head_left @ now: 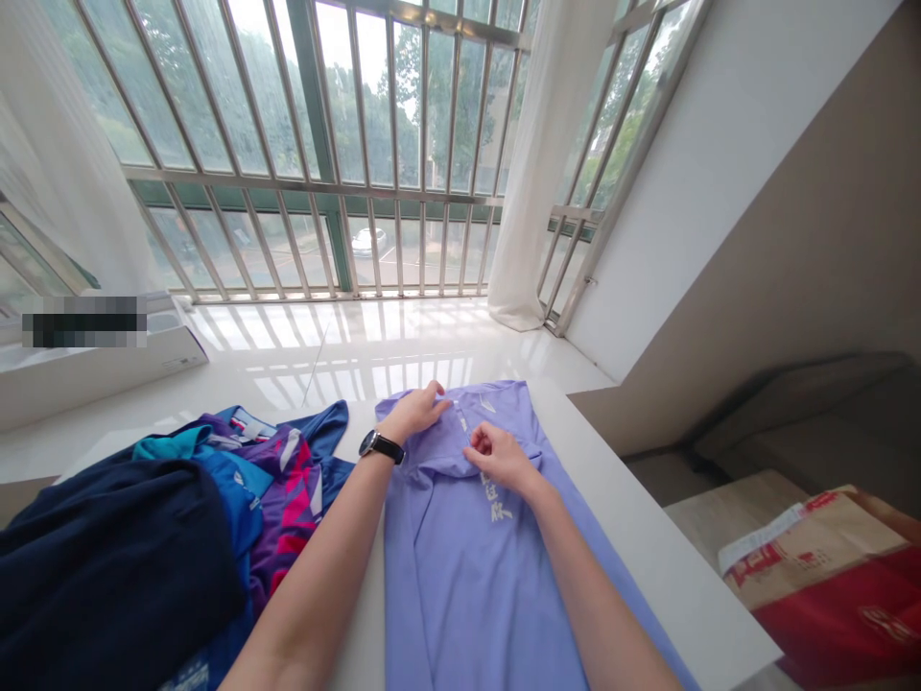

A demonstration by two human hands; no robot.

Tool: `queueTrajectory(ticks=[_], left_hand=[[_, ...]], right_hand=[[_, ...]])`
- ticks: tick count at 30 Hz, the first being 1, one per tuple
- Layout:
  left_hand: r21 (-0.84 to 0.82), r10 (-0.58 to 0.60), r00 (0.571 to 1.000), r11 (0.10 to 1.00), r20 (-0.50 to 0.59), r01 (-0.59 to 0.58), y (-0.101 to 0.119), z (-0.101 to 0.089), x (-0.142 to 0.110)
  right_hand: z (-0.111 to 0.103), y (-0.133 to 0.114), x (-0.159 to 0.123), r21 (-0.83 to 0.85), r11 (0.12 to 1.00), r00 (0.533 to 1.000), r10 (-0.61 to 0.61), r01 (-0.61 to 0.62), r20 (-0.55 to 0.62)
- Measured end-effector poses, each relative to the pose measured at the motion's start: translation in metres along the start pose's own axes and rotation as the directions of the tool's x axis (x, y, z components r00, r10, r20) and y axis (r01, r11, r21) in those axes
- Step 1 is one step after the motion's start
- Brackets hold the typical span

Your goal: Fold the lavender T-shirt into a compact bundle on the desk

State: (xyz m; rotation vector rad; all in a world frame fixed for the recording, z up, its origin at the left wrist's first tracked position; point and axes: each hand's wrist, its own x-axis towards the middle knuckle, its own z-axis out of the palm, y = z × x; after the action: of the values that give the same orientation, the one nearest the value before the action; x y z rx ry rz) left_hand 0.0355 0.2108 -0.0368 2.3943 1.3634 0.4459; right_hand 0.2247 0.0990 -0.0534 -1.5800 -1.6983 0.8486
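Note:
A lavender shirt [475,576] with pale printed characters lies spread on the white surface in front of me. My left hand [415,410], with a black-strapped watch [381,446] on its wrist, rests on the shirt's upper left part. Its fingers and thumb are apart. Closer to me and to the right, my right hand [502,459] has its thumb and fingertips pinched together at a raised fold of the same shirt. How much fabric sits between those fingertips is hard to see.
Left of the shirt lies a pile of dark blue, teal and purple-pink clothes [122,547]. A white box [101,369] stands at the far left. Barred windows [360,173] and white curtains [536,173] are ahead. Beyond the right edge is a red and brown bag [835,585].

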Motion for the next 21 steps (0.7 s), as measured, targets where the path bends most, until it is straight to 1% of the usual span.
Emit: queueTrajectory(ticks=[3,6,8,10,12,13,16,18,21], left_hand=[[0.008,0.01,1.0,1.0,0.021,-0.01,-0.003,0.0,-0.001],[-0.004,0.029,1.0,1.0,0.002,-0.029,-0.004,-0.002,-0.001],[-0.012,0.021,0.999,1.0,-0.034,-0.022,-0.003,-0.003,0.0],[-0.024,-0.004,0.995,1.0,-0.096,0.002,-0.002,-0.003,0.001],[-0.024,-0.032,0.989,0.999,-0.144,0.028,0.001,-0.002,0.001],[-0.014,-0.039,0.988,0.999,-0.15,0.038,0.002,0.0,0.001],[0.031,-0.036,0.993,0.999,-0.112,0.04,0.006,0.005,-0.001],[0.048,-0.029,0.996,0.998,-0.088,0.033,0.005,0.004,-0.001],[0.079,-0.053,0.997,0.995,-0.051,0.057,-0.004,-0.009,-0.003]], right_hand=[[-0.001,0.001,0.0,0.017,1.0,0.999,-0.008,0.008,0.036],[-0.002,-0.001,0.0,0.021,0.999,0.999,-0.029,0.028,0.024],[-0.003,-0.003,0.0,0.022,0.999,0.999,-0.033,0.034,-0.011],[-0.004,-0.006,0.001,0.018,0.999,0.998,-0.037,0.038,-0.053],[-0.005,-0.007,0.0,-0.015,0.999,0.996,-0.036,0.035,-0.085],[-0.005,-0.007,0.0,-0.046,0.999,0.995,-0.032,0.028,-0.094],[-0.005,-0.006,-0.002,-0.161,0.987,0.996,0.0,-0.015,-0.095],[-0.005,-0.005,-0.002,-0.202,0.979,0.996,0.026,-0.042,-0.082],[-0.005,-0.005,-0.003,-0.215,0.975,0.997,0.05,-0.063,-0.064]])
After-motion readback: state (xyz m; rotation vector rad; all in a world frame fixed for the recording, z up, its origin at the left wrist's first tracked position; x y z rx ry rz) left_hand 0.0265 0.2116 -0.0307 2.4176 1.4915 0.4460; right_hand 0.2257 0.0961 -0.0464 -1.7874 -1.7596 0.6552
